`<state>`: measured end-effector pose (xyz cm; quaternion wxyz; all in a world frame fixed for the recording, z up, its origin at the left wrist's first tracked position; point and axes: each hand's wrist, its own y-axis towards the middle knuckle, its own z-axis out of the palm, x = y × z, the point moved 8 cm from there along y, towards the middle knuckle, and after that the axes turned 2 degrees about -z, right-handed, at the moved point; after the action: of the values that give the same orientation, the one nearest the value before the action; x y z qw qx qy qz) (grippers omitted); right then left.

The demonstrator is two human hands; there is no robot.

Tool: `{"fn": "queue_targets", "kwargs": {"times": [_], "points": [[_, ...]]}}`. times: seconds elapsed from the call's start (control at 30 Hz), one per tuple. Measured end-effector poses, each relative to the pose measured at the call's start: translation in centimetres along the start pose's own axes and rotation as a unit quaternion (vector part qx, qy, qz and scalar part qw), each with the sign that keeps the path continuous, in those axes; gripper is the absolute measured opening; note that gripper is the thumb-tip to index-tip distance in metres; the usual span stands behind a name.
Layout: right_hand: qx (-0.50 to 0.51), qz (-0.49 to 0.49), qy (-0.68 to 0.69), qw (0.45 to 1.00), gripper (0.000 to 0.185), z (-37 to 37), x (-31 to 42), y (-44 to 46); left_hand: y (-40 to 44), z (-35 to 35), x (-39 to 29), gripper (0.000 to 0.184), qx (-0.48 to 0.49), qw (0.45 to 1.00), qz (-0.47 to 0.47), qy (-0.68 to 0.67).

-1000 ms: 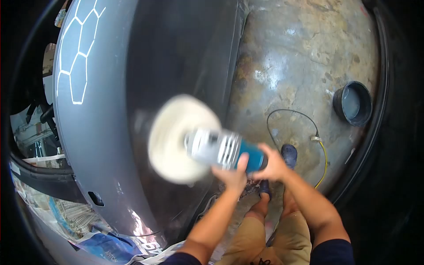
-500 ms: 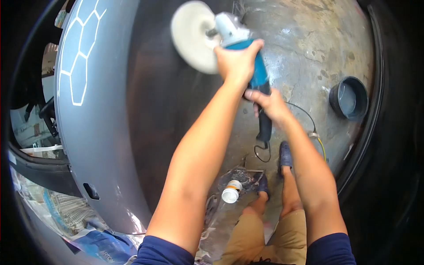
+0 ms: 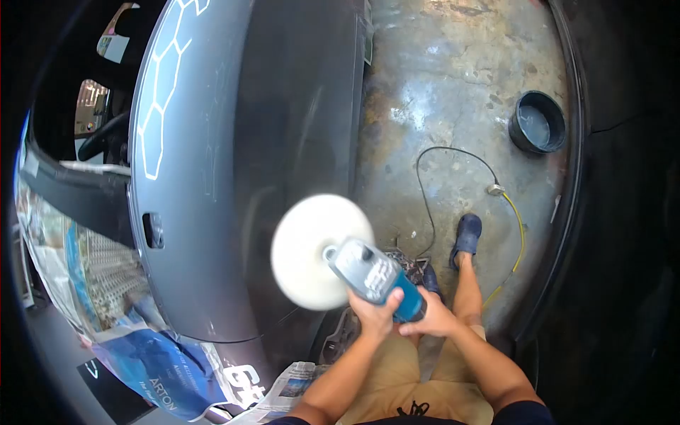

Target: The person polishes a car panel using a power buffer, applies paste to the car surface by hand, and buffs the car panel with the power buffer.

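A teal and grey electric polisher [image 3: 401,292] with a round white pad [image 3: 301,248] is held low in front of me. My left hand [image 3: 374,316] is closed around its body just behind the grey gear head. Further back, my right hand [image 3: 435,316] wraps the rear part of the tool, which hides most of the handle. The pad overlaps the lower part of a dark grey car door [image 3: 195,276]; whether it touches the panel, I cannot tell. White hexagon outlines [image 3: 163,106] run along the door's upper part.
A black bucket [image 3: 517,131] stands on the wet concrete floor [image 3: 453,85]. A black cord [image 3: 419,170] joins a yellow cable [image 3: 520,227] beside my foot. Newspaper and printed sheets [image 3: 152,368] cover the neighbouring car panel. Another dark car body [image 3: 616,234] borders the right side.
Both hands have brought the polisher down and closer to my body, and its pad now faces differently. The view has shifted, and the white tub near my feet is no longer visible.
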<state>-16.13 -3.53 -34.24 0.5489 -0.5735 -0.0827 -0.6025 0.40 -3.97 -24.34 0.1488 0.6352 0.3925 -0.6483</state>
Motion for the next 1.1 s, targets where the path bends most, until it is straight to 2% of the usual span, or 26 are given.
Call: {"fn": "queue_targets", "kwargs": {"times": [0.03, 0.1, 0.17, 0.23, 0.27, 0.33, 0.4, 0.47, 0.53, 0.6, 0.7, 0.87, 0.93, 1.0, 1.07, 1.1], "points": [[0.024, -0.030, 0.014, 0.999, 0.115, 1.0, -0.5, -2.2, -2.3, -0.7, 1.5, 0.102, 0.021, 0.999, -0.015, -0.032], [0.152, 0.028, 0.004, 0.988, 0.125, 2.8, -3.9, -5.9, -6.7, -1.3, 2.4, 0.113, 0.086, 0.992, -0.065, -0.061], [0.263, 0.205, -0.115, 0.936, 0.122, 2.0, -8.0, -8.8, -11.3, -2.8, 4.6, 0.118, 0.134, 0.988, -0.074, -0.013], [0.271, 0.291, -0.251, 0.883, 0.099, -0.6, -11.5, -9.7, -16.2, -4.5, 6.8, 0.125, 0.184, 0.978, -0.077, 0.057], [0.219, 0.286, -0.332, 0.872, 0.078, -2.6, -13.4, -8.7, -18.4, -5.3, 7.5, 0.120, 0.212, 0.971, -0.079, 0.076], [0.110, 0.269, -0.476, 0.830, 0.038, -5.4, -16.7, -7.1, -23.3, -7.5, 9.3, 0.110, 0.259, 0.952, -0.140, 0.081], [0.015, -0.002, -0.526, 0.850, 0.040, -4.2, -14.8, -2.6, -28.1, -9.3, 10.7, 0.101, 0.295, 0.928, -0.217, 0.072], [0.048, -0.064, -0.503, 0.861, 0.042, -1.5, -13.2, 2.4, -32.0, -10.8, 11.3, 0.092, 0.309, 0.907, -0.280, 0.066], [0.079, -0.189, -0.512, 0.835, 0.039, 2.2, -10.8, 6.4, -34.5, -11.3, 12.0, 0.083, 0.303, 0.898, -0.313, 0.060], [0.178, -0.174, -0.545, 0.801, 0.045, 5.5, -12.5, 9.6, -35.3, -11.4, 12.8, 0.074, 0.286, 0.900, -0.322, 0.062], [0.314, -0.088, -0.586, 0.741, 0.053, 9.2, -13.5, 11.6, -35.4, -11.2, 13.2, 0.063, 0.254, 0.907, -0.327, 0.071], [0.244, -0.025, -0.544, 0.803, 0.081, 10.3, -17.5, 12.5, -35.0, -11.9, 14.3, 0.071, 0.181, 0.935, -0.287, 0.104], [0.244, 0.026, -0.521, 0.818, 0.091, 10.8, -18.4, 12.5, -36.8, -12.6, 15.8, 0.103, 0.245, 0.904, -0.324, 0.132], [0.264, 0.088, -0.504, 0.818, 0.099, 11.1, -19.7, 12.8, -37.3, -12.5, 16.7, 0.104, 0.276, 0.894, -0.322, 0.141], [0.203, 0.080, -0.470, 0.855, 0.098, 11.3, -21.6, 13.2, -36.8, -12.5, 16.5, 0.099, 0.238, 0.914, -0.302, 0.130], [0.172, 0.076, -0.452, 0.872, 0.098, 11.3, -21.8, 13.2, -35.8, -12.4, 15.9, 0.094, 0.183, 0.936, -0.280, 0.113]]}}
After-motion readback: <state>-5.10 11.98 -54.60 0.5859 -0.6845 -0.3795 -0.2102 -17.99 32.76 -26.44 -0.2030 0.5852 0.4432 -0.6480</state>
